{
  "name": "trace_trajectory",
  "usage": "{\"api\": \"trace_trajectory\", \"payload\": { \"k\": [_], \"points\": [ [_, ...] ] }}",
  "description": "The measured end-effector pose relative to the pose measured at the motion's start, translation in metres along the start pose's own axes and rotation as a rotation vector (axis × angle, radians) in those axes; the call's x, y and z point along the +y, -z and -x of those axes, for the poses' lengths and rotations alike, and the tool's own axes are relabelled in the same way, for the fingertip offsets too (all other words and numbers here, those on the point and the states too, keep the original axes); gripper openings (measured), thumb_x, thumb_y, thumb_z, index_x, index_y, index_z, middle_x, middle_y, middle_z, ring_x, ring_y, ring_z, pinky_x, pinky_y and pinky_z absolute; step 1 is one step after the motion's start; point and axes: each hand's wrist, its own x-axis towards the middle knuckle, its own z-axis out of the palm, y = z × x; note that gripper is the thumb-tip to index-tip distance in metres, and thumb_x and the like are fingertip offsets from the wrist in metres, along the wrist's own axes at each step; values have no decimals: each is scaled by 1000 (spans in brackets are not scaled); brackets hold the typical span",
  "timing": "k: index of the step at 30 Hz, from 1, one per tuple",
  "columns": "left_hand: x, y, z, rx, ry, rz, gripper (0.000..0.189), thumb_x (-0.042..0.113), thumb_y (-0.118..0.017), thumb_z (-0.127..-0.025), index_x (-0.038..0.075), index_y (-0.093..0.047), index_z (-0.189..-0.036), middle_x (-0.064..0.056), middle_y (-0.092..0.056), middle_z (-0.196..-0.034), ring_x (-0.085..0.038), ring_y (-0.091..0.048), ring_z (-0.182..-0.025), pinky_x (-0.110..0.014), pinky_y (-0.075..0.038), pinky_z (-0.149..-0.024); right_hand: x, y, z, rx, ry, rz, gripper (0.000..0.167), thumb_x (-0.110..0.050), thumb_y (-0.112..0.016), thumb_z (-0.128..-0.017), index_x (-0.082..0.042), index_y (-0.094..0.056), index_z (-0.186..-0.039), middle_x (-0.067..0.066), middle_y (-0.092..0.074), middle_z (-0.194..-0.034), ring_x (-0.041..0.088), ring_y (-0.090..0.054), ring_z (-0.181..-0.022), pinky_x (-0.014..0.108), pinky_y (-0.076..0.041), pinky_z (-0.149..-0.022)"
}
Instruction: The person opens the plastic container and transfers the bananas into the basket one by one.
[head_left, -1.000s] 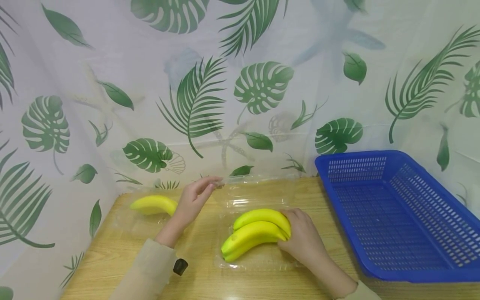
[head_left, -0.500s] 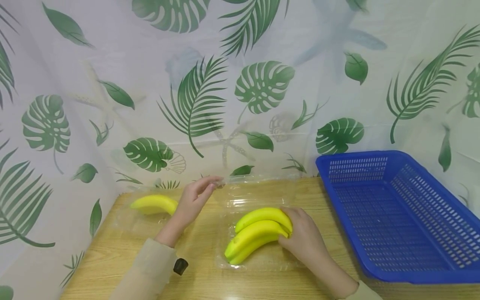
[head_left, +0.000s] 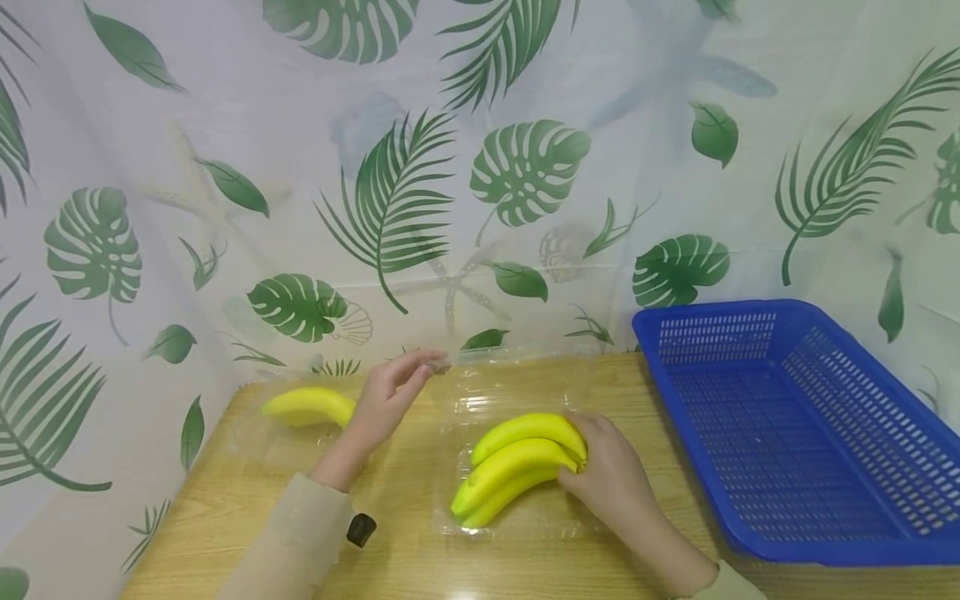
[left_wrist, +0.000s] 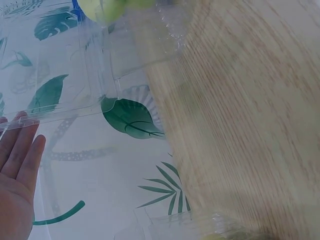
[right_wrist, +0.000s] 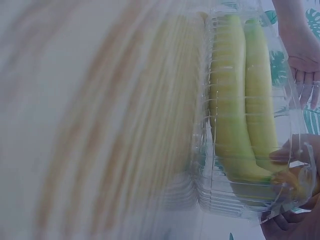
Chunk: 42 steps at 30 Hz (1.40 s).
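Observation:
A bunch of yellow bananas (head_left: pixel 510 479) lies in the base of a clear plastic clamshell container (head_left: pixel 551 525), its lid standing up behind. My right hand (head_left: pixel 611 467) grips the bunch at its stem end, on the right. In the right wrist view, the bananas (right_wrist: pixel 230 100) show through the ribbed plastic, and the fingers are round the stem. At the lid's upper left corner, my left hand (head_left: pixel 386 400) pinches the lid's edge between thumb and fingers. The left wrist view shows its fingers (left_wrist: pixel 22 147) at the lid (left_wrist: pixel 60 112); the thumb is hidden there.
Another clear container with a yellow banana (head_left: pixel 307 406) stands at the left, partly behind my left arm. At the right is a blue perforated basket (head_left: pixel 712 467). All rest on a wooden table (head_left: pixel 405 550) against a leaf-patterned cloth (head_left: pixel 525 275).
My right hand and the banana bunch have shifted slightly to the right, with the bunch turning a little. The left hand stays at the lid's corner.

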Motion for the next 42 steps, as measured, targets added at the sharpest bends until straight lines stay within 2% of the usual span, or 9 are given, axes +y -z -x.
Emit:
{"api": "trace_trajectory", "payload": {
  "k": [10, 22, 34, 37, 42],
  "points": [
    [0, -2, -1, -1, -17, 3, 31, 12, -51, -111, -2, -67, -134, -21, -76, -126, -38, -74, -117, -37, -60, -106, -2, 3, 0, -5, -24, 5, 72, -4, -80, -75, 5, -61, -143, 26, -65, -139, 45, -65, -127, 60, -54, -110],
    [-1, -2, -2, 10, -22, -11, 31, 10, -52, -110, -2, -68, -133, -20, -77, -125, -37, -75, -114, -46, -62, -104, -5, 10, -2, 14, -21, 15, 70, -4, -82, -76, 6, -61, -143, 26, -66, -138, 45, -66, -126, 60, -56, -108],
    [1, -1, 0, 15, -20, -15, 31, 10, -51, -110, -2, -68, -133, -21, -76, -125, -38, -74, -114, -50, -61, -104, -11, 25, -2, 60, 1, 19, 67, -8, -82, -78, 5, -63, -141, 25, -69, -136, 45, -67, -125, 60, -56, -107],
    [1, -1, 0, 14, -23, -17, 31, 11, -51, -110, -2, -68, -133, -20, -76, -126, -39, -74, -113, -47, -62, -104, -13, 30, -2, 80, 15, 15, 67, -6, -82, -77, 5, -63, -141, 25, -70, -134, 44, -68, -122, 59, -58, -105],
    [1, 0, 0, 13, -28, -20, 31, 11, -51, -110, -1, -68, -133, -20, -76, -126, -41, -74, -113, -48, -62, -103, -19, 39, 0, 70, 10, 29, 67, -8, -83, -79, 4, -63, -142, 25, -69, -134, 45, -68, -123, 60, -57, -105]
  ]
}}
